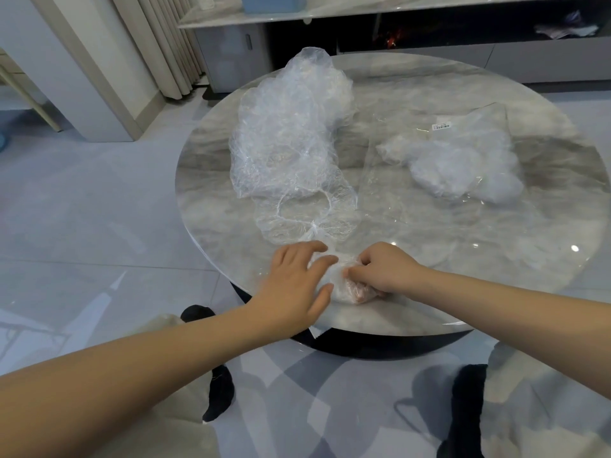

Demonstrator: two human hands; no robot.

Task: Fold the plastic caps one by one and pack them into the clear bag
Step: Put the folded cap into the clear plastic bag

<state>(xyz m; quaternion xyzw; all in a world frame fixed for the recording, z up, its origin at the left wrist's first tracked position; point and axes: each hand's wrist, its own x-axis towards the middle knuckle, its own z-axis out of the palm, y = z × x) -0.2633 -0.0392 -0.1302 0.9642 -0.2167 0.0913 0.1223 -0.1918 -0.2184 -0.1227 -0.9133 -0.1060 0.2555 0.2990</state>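
A tall heap of loose, crumpled clear plastic caps (287,127) stands on the left half of the round marble table (496,259). One cap (304,216) lies spread out flat at the heap's near end, its elastic ring showing. The clear bag (439,160) lies flat on the right with several folded white caps inside and a barcode label near its far end. At the near edge, my right hand (380,271) pinches a small folded cap (344,285) against the table. My left hand (297,282) lies on the same cap with its fingers spread.
A low cabinet with a marble top (396,14) runs behind the table. Curtains (158,44) hang at the far left. The table's black base (363,345) and my knees sit below the near edge on a tiled floor.
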